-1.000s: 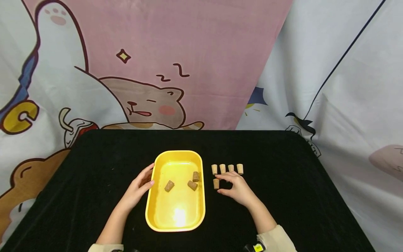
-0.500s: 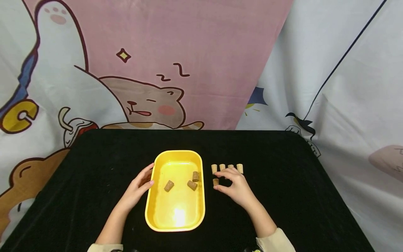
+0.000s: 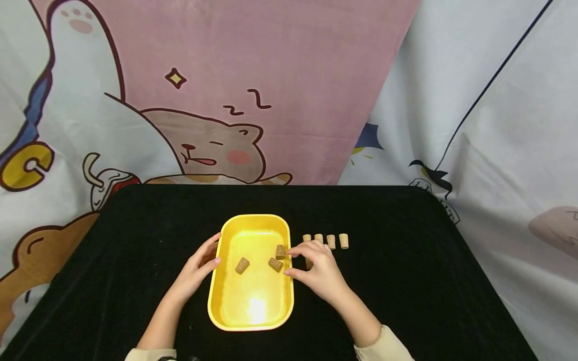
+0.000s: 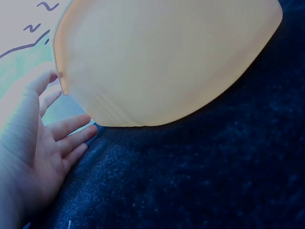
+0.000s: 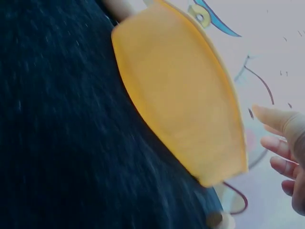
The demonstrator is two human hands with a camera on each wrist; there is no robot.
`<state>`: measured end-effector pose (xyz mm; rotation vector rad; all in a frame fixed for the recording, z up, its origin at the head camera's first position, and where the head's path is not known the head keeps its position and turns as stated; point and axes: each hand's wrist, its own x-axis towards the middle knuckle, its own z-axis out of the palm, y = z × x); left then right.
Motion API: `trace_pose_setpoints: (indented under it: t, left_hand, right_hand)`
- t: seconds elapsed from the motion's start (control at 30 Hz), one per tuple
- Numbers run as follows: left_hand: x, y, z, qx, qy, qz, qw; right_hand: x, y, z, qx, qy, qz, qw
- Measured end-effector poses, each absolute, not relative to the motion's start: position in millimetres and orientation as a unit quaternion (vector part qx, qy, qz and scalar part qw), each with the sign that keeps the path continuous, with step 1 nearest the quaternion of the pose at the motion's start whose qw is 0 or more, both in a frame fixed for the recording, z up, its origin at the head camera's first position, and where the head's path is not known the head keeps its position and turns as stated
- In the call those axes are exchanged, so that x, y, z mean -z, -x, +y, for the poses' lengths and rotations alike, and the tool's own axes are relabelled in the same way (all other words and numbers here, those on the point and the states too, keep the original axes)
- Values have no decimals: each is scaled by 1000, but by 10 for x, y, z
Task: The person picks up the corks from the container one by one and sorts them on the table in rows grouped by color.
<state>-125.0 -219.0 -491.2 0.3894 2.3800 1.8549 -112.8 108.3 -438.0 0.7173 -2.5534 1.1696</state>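
Note:
A yellow rectangular tray stands mid-table with three corks inside: one on the left, one on the right and one just behind that. My left hand touches the tray's left side, its fingers fairly straight against the outer wall in the left wrist view. Over the tray's right rim, my right hand has thumb and forefinger apart with nothing seen between them, near the corks on that side. A tapered cork right of the tray is partly covered by this hand.
Behind my right hand several pale corks stand in a row, the rightmost cork fully visible. Black cloth covers the table. A printed curtain hangs behind it.
My right hand has let go of the front cork beside the tray and moved left to the tray's right rim. That cork stays standing. The left hand and tray have not moved.

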Motion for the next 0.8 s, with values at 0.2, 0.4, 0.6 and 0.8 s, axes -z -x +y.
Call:
trace_pose_setpoints:
  t: [0.2, 0.4, 0.6, 0.8]
  left_hand:
    - [4913, 1249, -2192, -611, -123, 781, 52]
    - [4921, 1249, -2198, -611, -131, 779, 52]
    - [4923, 1259, -2199, -611, -135, 779, 47]
    - [4928, 1255, -2205, -609, -135, 781, 47]
  right_hand:
    - [4311, 1120, 837, -394, -273, -872, 95]
    - [4273, 1176, 648, -369, -283, -884, 53]
    - [4285, 1254, 471, -333, -294, -896, 20]
    - [4307, 1313, 320, -304, -285, -909, -22]
